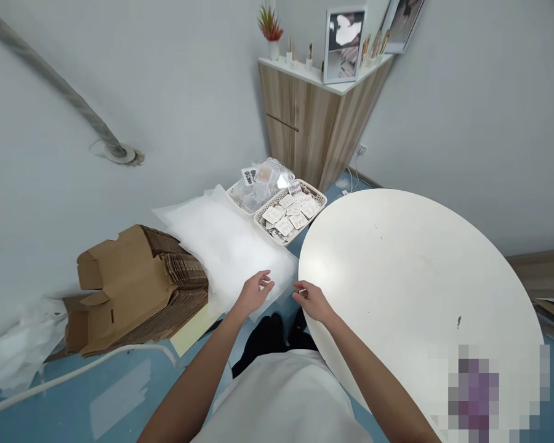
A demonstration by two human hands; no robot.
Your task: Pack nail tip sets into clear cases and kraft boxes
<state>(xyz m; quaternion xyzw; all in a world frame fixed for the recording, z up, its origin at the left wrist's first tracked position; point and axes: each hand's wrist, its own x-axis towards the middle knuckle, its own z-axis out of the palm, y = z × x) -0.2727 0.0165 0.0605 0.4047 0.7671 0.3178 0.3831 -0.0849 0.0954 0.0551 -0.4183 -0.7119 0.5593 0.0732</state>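
Observation:
My left hand (pixel 255 291) is over the near end of a stack of white foam sheets (pixel 231 237), its fingers slightly curled and apart with nothing in them. Across a small gap, my right hand (pixel 312 299) hovers by the left edge of a round white table (pixel 397 264), also with loosely bent fingers and nothing held. Whether either hand touches the surface below it, I cannot tell. Beyond the sheets is a white basket (pixel 284 243) of printed white cards (pixel 285 226). Behind it stands another basket (pixel 231 192) with clear plastic packages (pixel 260 192).
Flattened brown cardboard boxes (pixel 124 289) are stacked at the left, beside white plastic wrapping (pixel 23 344). A pale hose (pixel 96 364) crosses the blue floor (pixel 166 394). A wooden cabinet (pixel 305 117) holds a picture frame (pixel 344 46) and a potted plant (pixel 271 31). The lower right is pixelated.

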